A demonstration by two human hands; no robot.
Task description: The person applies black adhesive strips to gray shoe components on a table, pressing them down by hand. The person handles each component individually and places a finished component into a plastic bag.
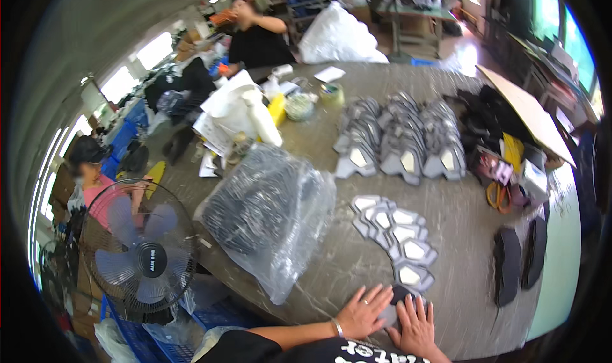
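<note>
Both hands lie flat at the near edge of the long grey worktable [459,223]: the left hand [363,312], with a ring and a wrist bangle, and the right hand [414,325] press with spread fingers on a flat grey shoe-upper piece with a dark edge [396,299], which lies between and partly under them; neither hand grips it. Just beyond it, a curved row of overlapping grey cut pieces with white centres [398,235] runs toward the table's middle. Left of that row sits a large clear plastic bag stuffed with dark mesh parts [268,213], reaching the left edge. Toward the far side stand three stacked rows of grey shoe uppers [401,140]. Near the right edge lie two black insoles [519,258]. Off the left edge stands a grey wire-caged fan [143,258].
</note>
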